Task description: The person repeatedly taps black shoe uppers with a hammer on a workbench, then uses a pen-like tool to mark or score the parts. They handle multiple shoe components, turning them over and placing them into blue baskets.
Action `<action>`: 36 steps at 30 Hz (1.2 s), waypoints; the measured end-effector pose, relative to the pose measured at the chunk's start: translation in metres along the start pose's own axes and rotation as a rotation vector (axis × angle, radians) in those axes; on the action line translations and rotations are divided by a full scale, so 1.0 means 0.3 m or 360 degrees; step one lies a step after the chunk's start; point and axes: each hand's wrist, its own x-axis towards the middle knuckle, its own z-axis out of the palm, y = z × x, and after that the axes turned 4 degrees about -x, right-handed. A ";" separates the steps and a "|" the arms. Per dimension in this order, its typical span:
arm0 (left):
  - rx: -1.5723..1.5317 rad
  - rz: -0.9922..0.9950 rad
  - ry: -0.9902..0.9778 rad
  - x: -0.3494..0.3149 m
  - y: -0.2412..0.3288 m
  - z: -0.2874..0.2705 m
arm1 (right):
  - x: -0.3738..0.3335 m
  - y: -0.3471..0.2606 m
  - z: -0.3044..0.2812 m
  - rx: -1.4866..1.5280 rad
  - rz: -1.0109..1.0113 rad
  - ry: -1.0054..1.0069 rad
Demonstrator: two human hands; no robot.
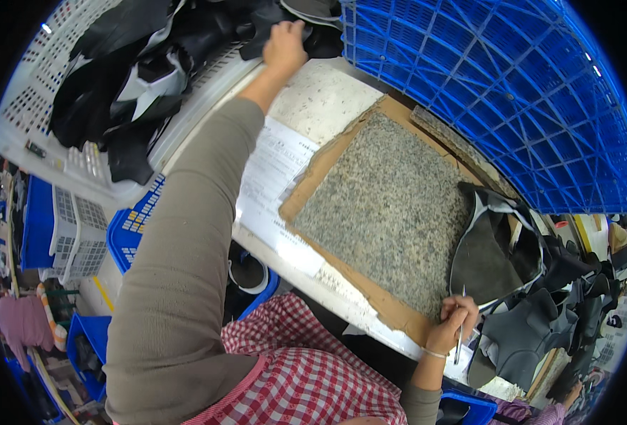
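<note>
My left hand reaches to the far edge of the table, its fingers curled over a black leather-like piece beside the white basket. More black pieces lie heaped around it. Close to my body, at the near right corner of the stone slab, my right hand is closed around a slim silver pen-like tool. The slab rests on brown cardboard. Just beyond my right hand stands a black shaped piece with a pale lining.
A white perforated basket of black pieces stands at left. One large blue crate rises at the far right. Printed sheets lie left of the slab. Several dark cut pieces are piled at right, near another person's hand.
</note>
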 end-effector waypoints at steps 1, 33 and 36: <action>0.0098 -0.0049 -0.0223 0.052 -0.062 0.043 | 0.001 -0.005 0.004 -0.0083 -0.0057 -0.0033; -0.1551 0.0812 -0.1801 -0.511 0.867 -0.817 | 0.013 -0.043 -0.024 0.0212 0.0615 0.0156; -0.1594 0.0843 -0.1589 -0.551 0.836 -0.758 | 0.013 -0.068 -0.008 0.0305 0.0340 -0.0071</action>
